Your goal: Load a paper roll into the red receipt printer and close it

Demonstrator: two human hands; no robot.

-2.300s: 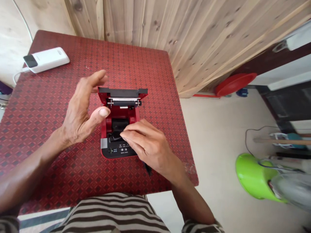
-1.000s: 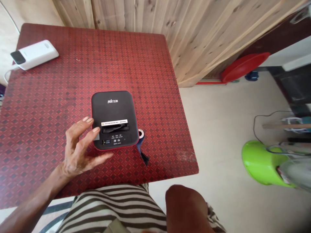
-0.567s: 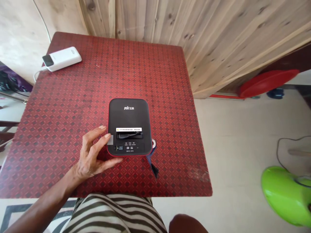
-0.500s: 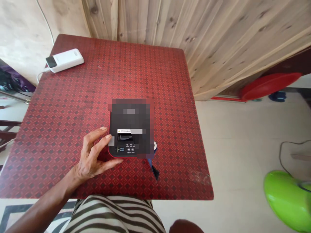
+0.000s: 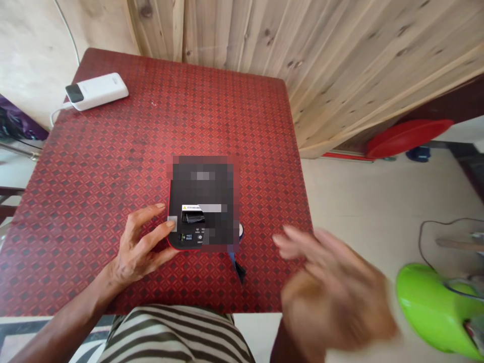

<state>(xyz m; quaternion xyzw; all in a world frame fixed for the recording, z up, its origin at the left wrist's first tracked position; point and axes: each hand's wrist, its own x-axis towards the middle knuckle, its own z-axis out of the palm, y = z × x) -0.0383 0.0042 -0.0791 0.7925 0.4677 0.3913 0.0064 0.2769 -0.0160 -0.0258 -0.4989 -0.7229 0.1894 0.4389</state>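
On the patterned red table sits a black box-like device (image 5: pixel 189 189) with a red rim; much of its face is blurred by pixel blocks. Its near left part has a white warning label (image 5: pixel 191 207), a recessed slot and small printed icons. My left hand (image 5: pixel 138 244) holds the near left corner, with a fingertip on the top edge and the thumb along the near side. My right hand (image 5: pixel 333 287), smeared by motion, is over the table's right edge, apart from the device, fingers stretched out and nothing visible in them. A white-and-blue round item (image 5: pixel 241 230) with a dark blue strap (image 5: pixel 236 267) pokes out at the device's right.
A white power bank (image 5: pixel 100 92) with a cable lies at the table's (image 5: pixel 212 111) far left corner. Wooden panelling (image 5: pixel 234 33) stands behind. On the floor to the right are a bright green rounded object (image 5: pixel 427 307) and a red basin-like object (image 5: pixel 410 137).
My right hand has come into view from the lower right. My left hand stays at the device's corner, with its thumb drawn slightly left. The whole view has shifted a little.
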